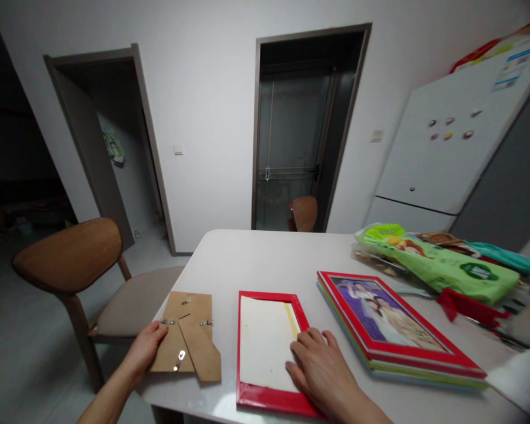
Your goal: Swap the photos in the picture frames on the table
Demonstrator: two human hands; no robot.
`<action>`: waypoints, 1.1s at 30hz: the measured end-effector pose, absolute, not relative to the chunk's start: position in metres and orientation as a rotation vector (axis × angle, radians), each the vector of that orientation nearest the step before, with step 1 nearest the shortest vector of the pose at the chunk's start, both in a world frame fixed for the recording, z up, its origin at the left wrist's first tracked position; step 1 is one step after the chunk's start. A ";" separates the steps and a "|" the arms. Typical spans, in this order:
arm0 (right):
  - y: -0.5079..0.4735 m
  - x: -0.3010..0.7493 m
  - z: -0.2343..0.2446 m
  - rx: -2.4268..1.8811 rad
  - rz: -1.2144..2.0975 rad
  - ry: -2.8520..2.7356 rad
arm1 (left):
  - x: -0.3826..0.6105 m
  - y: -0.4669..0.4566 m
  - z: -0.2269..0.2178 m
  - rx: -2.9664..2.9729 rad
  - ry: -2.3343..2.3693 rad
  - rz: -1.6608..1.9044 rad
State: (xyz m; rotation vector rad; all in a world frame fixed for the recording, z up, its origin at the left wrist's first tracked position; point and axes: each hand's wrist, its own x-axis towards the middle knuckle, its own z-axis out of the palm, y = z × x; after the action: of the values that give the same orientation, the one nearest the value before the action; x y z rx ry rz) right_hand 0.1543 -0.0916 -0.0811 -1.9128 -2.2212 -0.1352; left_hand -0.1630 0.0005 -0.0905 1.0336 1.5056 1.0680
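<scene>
A brown picture-frame backing board (170, 353) with metal clips and a fold-out stand leg lies at the table's front left corner. My left hand (146, 348) grips its left edge, thumb on top. To the right, a red picture frame (269, 398) lies face down, with a white sheet (265, 347) inside and a yellow strip along one side. Over the frame's right side rests my right hand (320, 365), fingers bent and slightly apart, thumb at the sheet. Beside it is a stack of picture frames, the top one a red-framed wedding photo (380, 312).
The white table (247, 253) also bears a green plastic package (441, 262) and a red-handled tool (472, 309) at the right. A wooden chair (70, 253) stands left of the table, and another chair (304, 213) behind it. A white fridge (441, 159) stands at back right.
</scene>
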 end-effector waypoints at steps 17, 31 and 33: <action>-0.067 0.184 -0.084 -1.755 0.817 -1.364 | -0.005 -0.079 -0.083 1.960 1.047 0.729; -0.075 0.170 -0.039 -1.253 1.281 -0.929 | -0.008 -0.056 -0.049 1.377 0.940 1.421; -0.071 0.181 -0.054 -1.410 1.169 -1.104 | -0.027 -0.047 -0.057 1.152 1.020 1.451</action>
State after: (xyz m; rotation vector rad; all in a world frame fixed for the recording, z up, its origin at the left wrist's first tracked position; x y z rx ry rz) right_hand 0.1812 -0.0708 -0.0542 -1.4096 -1.1039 1.1694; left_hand -0.0266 -0.0473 -0.0572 1.1525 1.0196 1.4507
